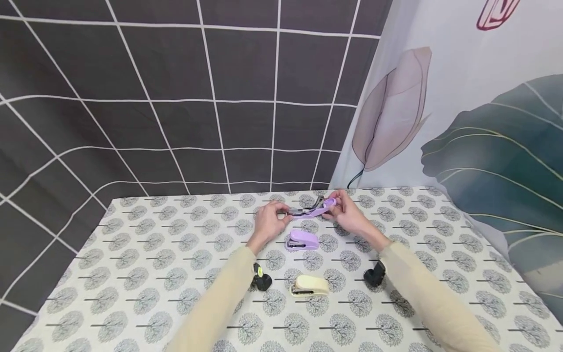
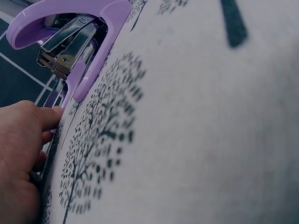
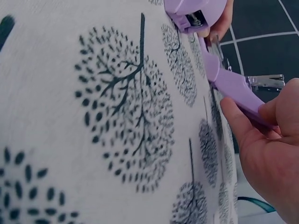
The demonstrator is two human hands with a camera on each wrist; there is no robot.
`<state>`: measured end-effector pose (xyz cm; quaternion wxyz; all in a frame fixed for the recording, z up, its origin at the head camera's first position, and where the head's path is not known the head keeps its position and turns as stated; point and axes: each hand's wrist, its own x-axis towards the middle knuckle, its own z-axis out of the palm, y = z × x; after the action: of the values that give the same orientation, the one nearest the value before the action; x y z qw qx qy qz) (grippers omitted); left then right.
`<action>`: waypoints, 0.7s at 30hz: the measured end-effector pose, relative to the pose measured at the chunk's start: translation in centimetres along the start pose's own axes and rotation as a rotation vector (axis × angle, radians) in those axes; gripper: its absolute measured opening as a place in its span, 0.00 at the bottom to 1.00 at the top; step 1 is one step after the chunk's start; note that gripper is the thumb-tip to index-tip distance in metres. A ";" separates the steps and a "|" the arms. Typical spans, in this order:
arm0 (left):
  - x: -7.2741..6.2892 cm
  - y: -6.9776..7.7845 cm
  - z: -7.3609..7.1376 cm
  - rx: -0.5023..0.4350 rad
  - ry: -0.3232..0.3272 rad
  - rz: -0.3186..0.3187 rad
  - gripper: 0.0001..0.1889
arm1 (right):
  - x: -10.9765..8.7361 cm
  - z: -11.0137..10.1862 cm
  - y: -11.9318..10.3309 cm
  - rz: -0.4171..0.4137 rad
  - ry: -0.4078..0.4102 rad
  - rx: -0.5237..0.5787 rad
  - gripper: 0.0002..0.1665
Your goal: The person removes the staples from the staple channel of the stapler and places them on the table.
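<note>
Near the table's far edge, a purple stapler [image 1: 314,211] is swung open, its metal parts exposed and its cover tipped up to the right. My left hand [image 1: 268,222] pinches its left end between thumb and fingers. At the other end, my right hand [image 1: 347,212] grips the raised purple cover [image 3: 240,93]. Just in front of both hands sits a second purple stapler [image 1: 303,239], closed; it also fills the top of the left wrist view, where the left fingertips [image 2: 53,116] are partly hidden. A cream stapler [image 1: 311,285] lies closer to me.
A cloth printed with trees [image 1: 176,254] covers the table. Behind it hangs a dark gridded curtain [image 1: 176,73], with a leaf-patterned white curtain [image 1: 404,146] at the right. Black wrist devices [image 1: 262,281] hang under both forearms.
</note>
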<state>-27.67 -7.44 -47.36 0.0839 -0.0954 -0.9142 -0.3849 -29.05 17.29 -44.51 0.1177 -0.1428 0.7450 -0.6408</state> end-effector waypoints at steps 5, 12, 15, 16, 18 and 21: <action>0.0 0.1 0.1 0.008 0.013 0.003 0.12 | -0.4 -0.5 0.0 0.020 -0.019 -0.016 0.16; -0.4 0.3 0.4 -0.008 -0.002 0.028 0.12 | -1.6 -1.4 -1.9 -0.092 0.155 -0.488 0.27; -0.2 0.2 0.6 -0.003 0.008 0.045 0.12 | -1.5 -0.9 -3.4 -0.241 0.267 -0.579 0.24; -0.2 0.1 0.6 -0.001 0.014 0.048 0.12 | -1.4 -0.5 -3.9 -0.285 0.277 -0.589 0.21; -0.1 -0.1 0.5 0.004 0.021 0.049 0.12 | -1.1 0.6 -4.6 -0.320 0.246 -0.558 0.17; -0.1 0.0 0.2 -0.001 0.018 0.047 0.13 | -0.6 2.5 -5.1 -0.254 0.141 -0.466 0.11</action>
<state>-27.63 -7.34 -47.53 0.1013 -0.1132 -0.9107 -0.3841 -27.25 14.53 -39.90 -0.0517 -0.2134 0.8549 -0.4700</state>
